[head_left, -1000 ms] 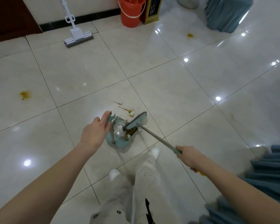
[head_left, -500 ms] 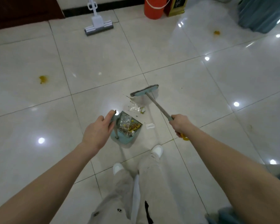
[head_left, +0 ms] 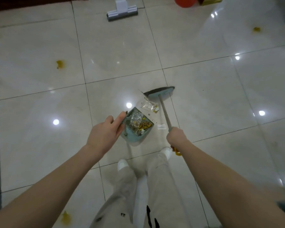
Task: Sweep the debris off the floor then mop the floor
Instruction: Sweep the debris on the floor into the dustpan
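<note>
While the right hand [head_left: 177, 136] grips the broom [head_left: 161, 93] by its handle and the left hand [head_left: 105, 132] holds the dustpan [head_left: 132, 137] stem, the loose wrapper [head_left: 149, 106] lies between bristles and pan mouth. The handle's long axis slants back toward the person, so a short pull should suit. No writing is readable.

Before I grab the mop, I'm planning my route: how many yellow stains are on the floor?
3. The left stain lies at mid-left, the upper-right stain far off near the top, and the bottom-left stain at the near edge. The person's body may hide more.
</note>
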Motion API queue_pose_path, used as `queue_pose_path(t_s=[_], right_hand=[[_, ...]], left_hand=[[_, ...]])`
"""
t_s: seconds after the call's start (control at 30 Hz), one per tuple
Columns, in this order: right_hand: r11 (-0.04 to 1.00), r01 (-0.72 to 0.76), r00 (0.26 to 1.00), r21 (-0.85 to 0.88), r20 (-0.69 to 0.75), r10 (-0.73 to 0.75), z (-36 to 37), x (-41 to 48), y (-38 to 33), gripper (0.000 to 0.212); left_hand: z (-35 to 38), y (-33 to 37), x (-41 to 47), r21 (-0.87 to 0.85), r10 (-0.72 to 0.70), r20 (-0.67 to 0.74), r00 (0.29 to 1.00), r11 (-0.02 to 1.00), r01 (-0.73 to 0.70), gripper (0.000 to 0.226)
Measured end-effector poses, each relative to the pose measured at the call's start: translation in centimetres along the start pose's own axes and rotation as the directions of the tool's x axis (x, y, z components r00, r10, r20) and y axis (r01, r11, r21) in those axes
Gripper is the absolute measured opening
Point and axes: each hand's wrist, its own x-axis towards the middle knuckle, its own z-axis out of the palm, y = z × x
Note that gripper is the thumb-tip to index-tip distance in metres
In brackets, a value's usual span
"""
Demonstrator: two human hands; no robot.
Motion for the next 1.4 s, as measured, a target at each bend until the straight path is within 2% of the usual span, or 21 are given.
queue_pose_path(t_s=[0.3,0.43,0.53,0.63,0.73,0.9,1.03,1.2,1.3,1.4], right_hand=[[1.0,-0.005,0.991,-0.014,0.135,0.007,6.2,-8.2,6.7,0.047],[0.995,0.008,0.983,-0.101,0.184,0.011,7.4,-11.3,9.0,0.053],[0.977,0.075,0.982,-0.198,0.185,-0.038,7.0,-13.0,10.6,0.051],[0.971,0.081,0.989,-0.224,0.136,-0.051,5.6,-14.1,11.8,0.036],[0.984,0.088,0.994,-0.154,0.076,-0.077,3.3,-14.3,12.6,0.027],[0.991,0.06,0.998,-0.119,0.003,-0.06,0.7,-14.1,11.9,0.031],[0.998,0.006,1.0,-0.066,-0.02,-0.007,-0.6,-12.6,9.9,0.024],[0.997,-0.08,0.994,0.02,-0.073,0.082,-0.7,-9.9,8.2,0.022],[0.985,-0.167,0.983,0.053,-0.065,0.17,0.6,-8.8,7.9,0.022],[0.982,-0.161,0.987,0.096,-0.011,0.162,3.0,-8.4,8.6,0.028]], left_hand=[[-0.5,1.3,0.6,0.001,-0.015,0.021,1.0,1.0,0.015,0.043],[-0.4,1.5,0.1,0.003,-0.022,0.034,0.999,1.0,0.021,0.041],[-0.3,1.2,-0.4,-0.036,-0.021,0.038,0.999,0.999,0.023,0.039],[-0.3,0.6,-0.7,-0.054,-0.016,0.033,0.999,0.998,0.018,0.038],[-0.3,0.0,-1.5,-0.07,-0.001,0.042,0.999,0.998,0.004,0.04],[-0.4,-0.2,-3.6,-0.129,0.01,0.076,0.997,0.992,0.0,0.045],[-0.4,0.3,-4.4,-0.088,0.059,0.125,0.99,0.995,-0.048,0.046],[-0.4,0.3,-5.2,-0.118,0.046,0.121,0.992,0.992,-0.031,0.044],[0.1,0.3,-6.0,-0.112,0.072,0.134,0.988,0.992,-0.057,0.045],[0.5,0.8,-6.5,-0.108,0.075,0.126,0.989,0.992,-0.062,0.045]])
